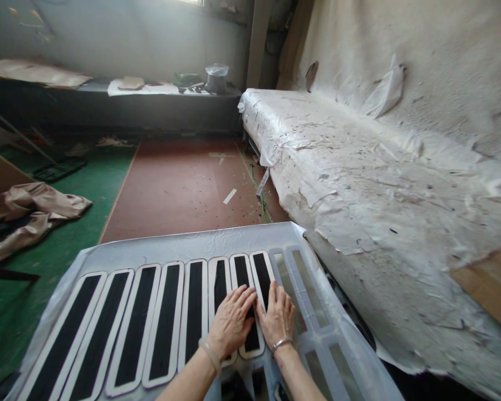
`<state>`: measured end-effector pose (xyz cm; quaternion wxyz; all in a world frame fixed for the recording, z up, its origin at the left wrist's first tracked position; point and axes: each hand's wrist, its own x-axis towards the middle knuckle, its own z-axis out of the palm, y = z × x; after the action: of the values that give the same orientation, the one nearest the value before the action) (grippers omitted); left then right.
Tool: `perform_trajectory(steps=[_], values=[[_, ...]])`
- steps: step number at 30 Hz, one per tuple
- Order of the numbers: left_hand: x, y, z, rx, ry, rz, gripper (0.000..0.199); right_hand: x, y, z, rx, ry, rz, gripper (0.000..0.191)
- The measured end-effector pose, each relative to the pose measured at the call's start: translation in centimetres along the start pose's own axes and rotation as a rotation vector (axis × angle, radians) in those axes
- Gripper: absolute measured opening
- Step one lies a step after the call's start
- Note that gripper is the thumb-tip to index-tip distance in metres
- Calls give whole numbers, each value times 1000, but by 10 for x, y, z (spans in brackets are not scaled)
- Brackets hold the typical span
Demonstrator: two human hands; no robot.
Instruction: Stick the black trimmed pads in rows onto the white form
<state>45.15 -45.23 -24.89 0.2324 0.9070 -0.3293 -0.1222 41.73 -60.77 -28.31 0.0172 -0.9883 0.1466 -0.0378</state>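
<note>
A row of several long white-rimmed panels with black centres [164, 320] lies side by side on a table under a pale plastic sheet [150, 249]. My left hand [232, 320], palm down with a band at its wrist, rests over the panels near the right end of the row. Beside it, my right hand [276, 316], with a metal bangle, lies on the rightmost black-centred panel [262, 273], its fingers extended. The two hands nearly touch. Right of them, grey rounded outlines with greenish centres [310, 287] show on the sheet.
A long surface draped in spattered white sheeting [359, 167] runs along the right. Cardboard [492, 284] lies on it. Beige cloth [42, 209] is on the green floor at left. A far bench [87, 86] holds a bagged container [216, 78]. A green cord [261, 195] crosses the reddish floor board.
</note>
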Motion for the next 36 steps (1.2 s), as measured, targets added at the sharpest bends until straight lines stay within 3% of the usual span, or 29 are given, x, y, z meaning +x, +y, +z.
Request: perform_trajectory(steps=[8, 13, 17, 20, 24, 31, 36], values=[[4, -2, 6, 90, -17, 15, 69, -4, -8, 4, 36, -7, 62, 55], [5, -3, 8, 132, 11, 40, 65, -17, 6, 5, 88, -36, -1, 47], [5, -2, 9, 136, 11, 41, 65, -28, 20, 7, 410, -16, -34, 49], [5, -2, 10, 146, 12, 40, 65, -29, 22, 9, 606, 16, 23, 51], [7, -2, 12, 146, -1, 27, 63, -22, 26, 6, 684, 14, 87, 50], [8, -1, 8, 140, -13, 20, 62, -12, 45, -13, 770, -104, 271, 43], [8, 0, 7, 129, -4, 15, 62, -11, 44, -10, 886, -209, 330, 25]])
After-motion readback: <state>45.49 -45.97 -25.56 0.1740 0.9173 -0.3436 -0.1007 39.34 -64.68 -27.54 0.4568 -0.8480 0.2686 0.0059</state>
